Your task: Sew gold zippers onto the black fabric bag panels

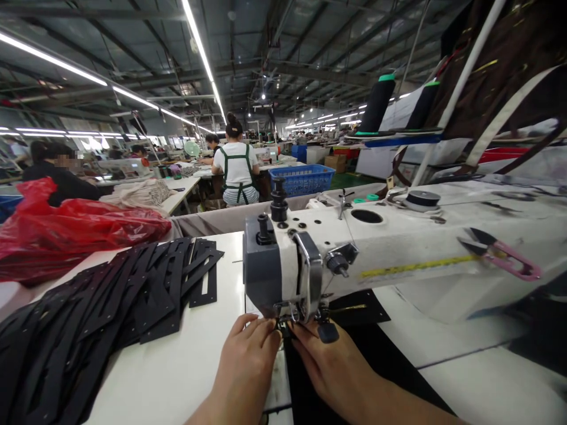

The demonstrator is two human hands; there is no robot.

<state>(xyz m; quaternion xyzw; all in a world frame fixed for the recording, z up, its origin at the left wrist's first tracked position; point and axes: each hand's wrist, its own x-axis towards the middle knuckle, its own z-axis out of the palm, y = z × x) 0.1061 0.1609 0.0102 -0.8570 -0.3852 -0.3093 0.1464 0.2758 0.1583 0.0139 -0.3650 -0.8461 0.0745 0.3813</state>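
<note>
From the needle end of the white-and-grey metal sewing machine (390, 227), a flat black cloth-like panel (392, 357) is lying toward 5 o'clock, seemingly light, pliable, best held by its edges. The left hand (250, 357) at 7 and right hand (336, 357) at 5 are bunching half-curled fingers; whether they are gripping, I cannot tell. A blue plastic basket (305, 182) at 12 and red plastic bag (88, 230) at 10 are hiding their contents.

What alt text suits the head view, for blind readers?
The left hand and right hand are close together at a white sewing machine, black material under the right. Black slotted pieces lie heaped at left near a red plastic bag; an apron-wearing co-worker faces away.
</note>
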